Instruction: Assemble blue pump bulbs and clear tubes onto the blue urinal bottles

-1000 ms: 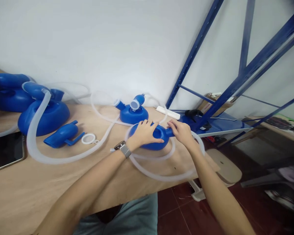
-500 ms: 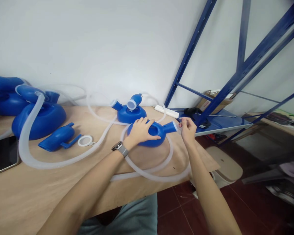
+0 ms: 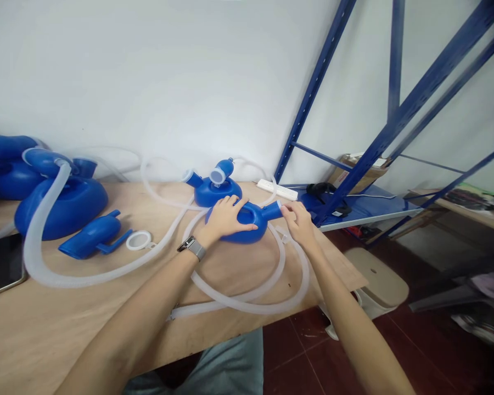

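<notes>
A round blue plastic vessel (image 3: 247,225) with a side spout lies on the wooden table (image 3: 45,323). My left hand (image 3: 225,215), a watch on its wrist, rests over the vessel's top with fingers curled on it. My right hand (image 3: 298,220) pinches the end of a translucent hose (image 3: 267,299) right at the spout's tip. The hose loops across the table in front of the vessel.
A second blue vessel (image 3: 218,189) with two spouts sits behind. At left lie larger blue vessels (image 3: 61,206), a thick hose (image 3: 33,258), a blue funnel piece (image 3: 88,237), a white ring (image 3: 139,240) and a tablet (image 3: 0,263). Blue shelving (image 3: 346,181) and a stool (image 3: 379,277) stand right.
My right hand drew away from the spout to the right, then came back to its tip. The hose loop shifted left and the view turned slightly right.
</notes>
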Tool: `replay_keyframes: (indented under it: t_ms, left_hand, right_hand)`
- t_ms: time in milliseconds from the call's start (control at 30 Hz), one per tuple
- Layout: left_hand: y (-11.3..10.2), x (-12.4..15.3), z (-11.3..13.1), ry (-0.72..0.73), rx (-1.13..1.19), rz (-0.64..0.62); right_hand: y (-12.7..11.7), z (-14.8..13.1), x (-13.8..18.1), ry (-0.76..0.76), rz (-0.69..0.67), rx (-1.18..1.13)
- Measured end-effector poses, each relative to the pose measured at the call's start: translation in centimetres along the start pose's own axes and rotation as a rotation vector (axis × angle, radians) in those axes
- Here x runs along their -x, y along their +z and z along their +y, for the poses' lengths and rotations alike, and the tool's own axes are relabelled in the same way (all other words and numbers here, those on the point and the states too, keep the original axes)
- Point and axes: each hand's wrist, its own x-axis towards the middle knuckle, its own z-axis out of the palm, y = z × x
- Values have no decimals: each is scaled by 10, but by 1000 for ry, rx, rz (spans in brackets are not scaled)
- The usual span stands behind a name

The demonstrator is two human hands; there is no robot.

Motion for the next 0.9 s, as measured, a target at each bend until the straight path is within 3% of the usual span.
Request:
replay_keyframes:
  t_ms: [367,667,900]
  left_hand:
    - [-1,1,-3,9,34,12]
    - [-2,3,-3,8,37,15]
    - [-4,4,-5,56,35,23]
  right_hand:
    - [-23,-19,-35,10,-422,-137]
    - [-30,-20,-36,51,-544,-209]
    - [-26,-15,-33,71,-531,-244]
